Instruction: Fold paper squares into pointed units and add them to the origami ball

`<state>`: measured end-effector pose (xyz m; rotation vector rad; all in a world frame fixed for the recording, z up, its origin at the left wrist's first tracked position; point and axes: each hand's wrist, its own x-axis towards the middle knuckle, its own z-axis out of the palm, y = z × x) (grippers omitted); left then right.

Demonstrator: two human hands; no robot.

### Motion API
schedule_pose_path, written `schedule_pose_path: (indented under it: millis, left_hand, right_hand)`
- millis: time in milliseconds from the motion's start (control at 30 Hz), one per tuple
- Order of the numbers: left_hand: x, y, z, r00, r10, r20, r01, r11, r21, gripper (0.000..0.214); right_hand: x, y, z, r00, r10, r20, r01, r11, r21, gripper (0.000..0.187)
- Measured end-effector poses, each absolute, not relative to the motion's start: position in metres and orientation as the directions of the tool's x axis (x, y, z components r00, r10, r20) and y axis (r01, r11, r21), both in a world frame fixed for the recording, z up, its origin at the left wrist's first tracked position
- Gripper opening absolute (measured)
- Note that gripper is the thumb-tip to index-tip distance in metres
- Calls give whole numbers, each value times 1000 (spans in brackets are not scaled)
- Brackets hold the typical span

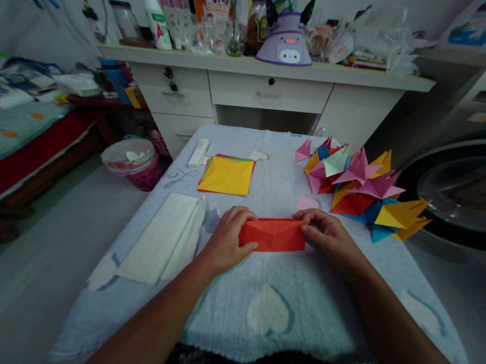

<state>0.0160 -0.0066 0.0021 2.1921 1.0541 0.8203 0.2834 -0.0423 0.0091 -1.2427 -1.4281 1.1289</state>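
Note:
A red-orange sheet of origami paper (277, 235), folded into a long rectangle with a crease near its middle, is held between my hands just over the cloth. My left hand (234, 238) pinches its left end, thumb in front and fingers behind. At the right end, my right hand (324, 228) grips the upper corner between thumb and fingers. Beyond my left hand lies a stack of coloured square paper (227, 175), yellow on top. Folded paper cranes (362, 184) in several colours are heaped to the right of my right hand.
A pale cloth (268, 312) with heart shapes covers the table. Folded whitish paper (159, 237) and a small white box (199, 153) lie on the left. Behind stands a white desk (268, 89); a pink bin (132, 164) is at the left, a front-loading washer (465, 193) at the right.

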Motion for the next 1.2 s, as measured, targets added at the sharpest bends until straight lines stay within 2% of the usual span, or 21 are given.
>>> schedule_pose_path:
  millis: [133,300,433,633,833,967,1200]
  left_hand:
    - [14,-9,4,467,813,347,388,-541,746,16]
    - [13,-12,10,467,787,403,372,-589,718,19]
    - [13,-14,14,473,773,423,397,-615,681,27]
    - [14,-14,15,468,778,419,470,-621,628,27]
    - [12,-11,8,367,782,504,662,-600,450,26]
    - [15,-14,8,456,731,507,695,-649,310,26]
    - [20,-23,12,590,583,558,613,-773,160,18]
  right_hand:
    - [281,-46,12,-115,993,3,-47,-2,-999,20]
    - [276,-45,11,-98,995,-2,-162,-18,-987,27]
    - [272,-43,14,-20,999,-38,-105,-40,-994,38]
    - [271,-42,13,17,999,31,49,30,-998,40]
    - [272,-41,6,17,994,112,150,109,-983,38]
    - [273,-40,1,8,992,122,149,120,-982,35]
    - [271,-37,4,31,996,89,118,85,-989,38]
